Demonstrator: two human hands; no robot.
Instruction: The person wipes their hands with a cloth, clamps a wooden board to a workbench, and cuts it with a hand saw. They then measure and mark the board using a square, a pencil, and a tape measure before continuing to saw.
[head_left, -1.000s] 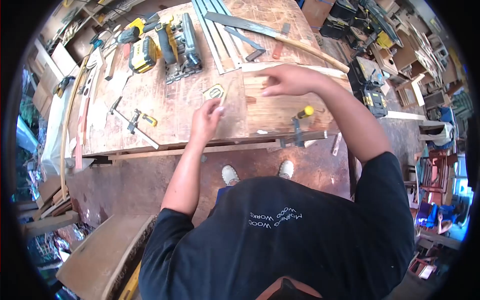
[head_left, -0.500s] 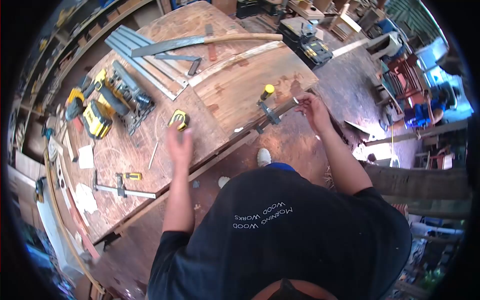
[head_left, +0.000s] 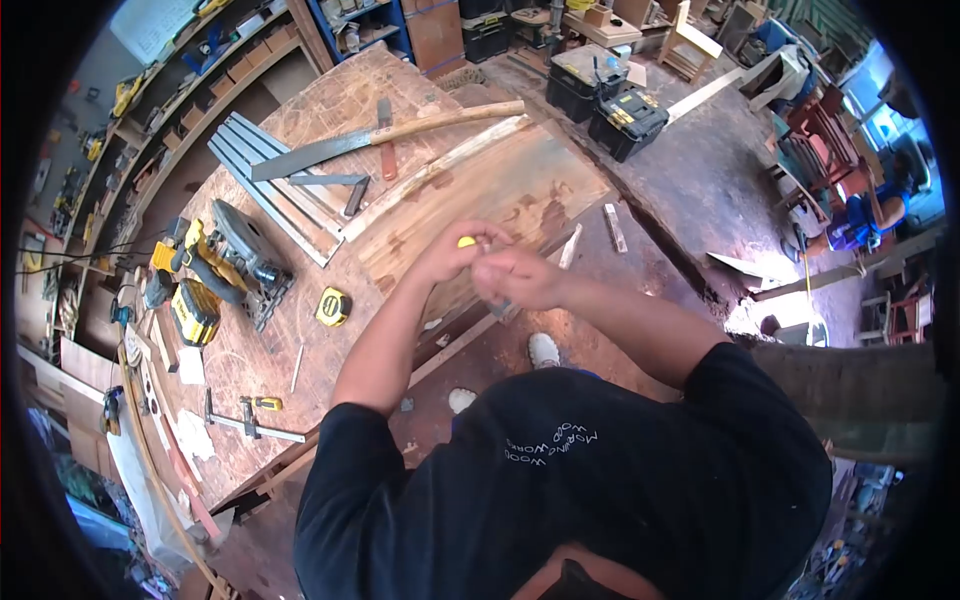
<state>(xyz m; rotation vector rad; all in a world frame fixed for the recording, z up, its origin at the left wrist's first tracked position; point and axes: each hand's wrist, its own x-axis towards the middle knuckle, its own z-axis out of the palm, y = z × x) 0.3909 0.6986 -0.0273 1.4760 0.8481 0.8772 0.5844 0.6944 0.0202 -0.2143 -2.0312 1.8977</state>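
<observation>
A wooden board (head_left: pixel 480 190) lies along the near right edge of the workbench. My left hand (head_left: pixel 445 255) is closed around the yellow handle (head_left: pixel 467 241) of a bar clamp at the board's front edge. Close against it, my right hand (head_left: pixel 522 278) is curled over the clamp's lower part; a bit of grey metal (head_left: pixel 501 309) shows beneath, and the fingers hide the rest. A yellow tape measure (head_left: pixel 333 306) rests on the bench to the left of my left forearm.
A circular saw (head_left: pixel 245 255) and yellow-black power tools (head_left: pixel 195 308) stand at the bench's left. A hand saw (head_left: pixel 320 152), metal strips (head_left: pixel 270 190) and a second clamp (head_left: pixel 250 420) lie on it. Black toolboxes (head_left: pixel 625 120) stand on the floor beyond. Another person (head_left: pixel 880 210) is far right.
My left hand has left the tape measure and moved right onto the clamp handle. My right hand has come in leftward from beyond the board's corner to the clamp. The view has shifted.
</observation>
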